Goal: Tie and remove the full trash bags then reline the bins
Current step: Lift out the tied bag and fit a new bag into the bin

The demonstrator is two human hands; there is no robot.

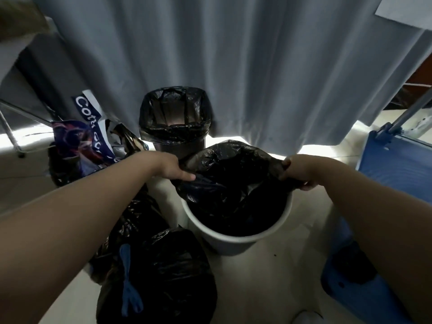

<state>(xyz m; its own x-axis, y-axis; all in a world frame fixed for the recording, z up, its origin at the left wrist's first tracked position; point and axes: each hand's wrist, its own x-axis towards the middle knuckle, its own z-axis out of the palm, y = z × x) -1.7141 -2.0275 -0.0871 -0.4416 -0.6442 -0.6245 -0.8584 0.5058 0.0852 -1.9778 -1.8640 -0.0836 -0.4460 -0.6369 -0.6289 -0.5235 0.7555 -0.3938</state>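
A white bin (233,240) stands on the floor in front of me with a fresh black bag (236,183) hanging open inside it. My left hand (174,168) grips the bag's left edge and my right hand (301,170) grips its right edge, stretching the mouth wide above the rim. Behind it a dark bin (174,146) wears a black liner (175,113) folded over its rim. A full black trash bag (168,272) with a blue glove (128,288) on it lies at my lower left.
A grey curtain (233,54) hangs right behind the bins. Printed shopping bags (86,127) and another black bag sit at the left by a metal frame (9,127). Blue furniture (397,164) stands at the right, and a blue item (350,284) lies at lower right.
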